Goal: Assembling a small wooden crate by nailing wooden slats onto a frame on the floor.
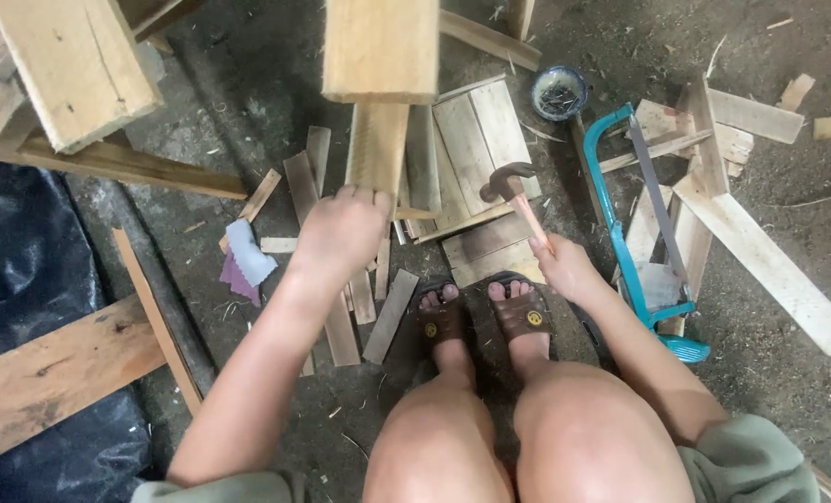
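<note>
Hammer [511, 186] in the right hand [564, 265], gripped low on its pale wooden handle, with the dark claw head raised just above the stacked wooden slats [471, 140]. Nearest the camera are two bare knees, then sandalled feet [480, 317] planted on the dirt floor [248, 93] just below the hammer. Left of the hammer, the left hand [345, 228] closes over the end of an upright plank [378, 144], fingers curled on its edge. Short offcuts [392, 317] lie scattered around that hand, and a crumpled pale and purple cloth [245, 261] lies further left of it. Right of the hammer lies a teal-framed hacksaw [634, 224] across loose boards. Beyond the hammer, at the far edge of the slats, sits a small round bowl [559, 93] holding what look like nails.

Risks, as I judge them: the left fingers sit close to the hammer's swing line, so a glancing blow could catch them. The plank is steadied by one hand only and could twist or slip under a strike. Toes are uncovered directly beneath the work, exposed to a dropped hammer or falling wood.
</note>
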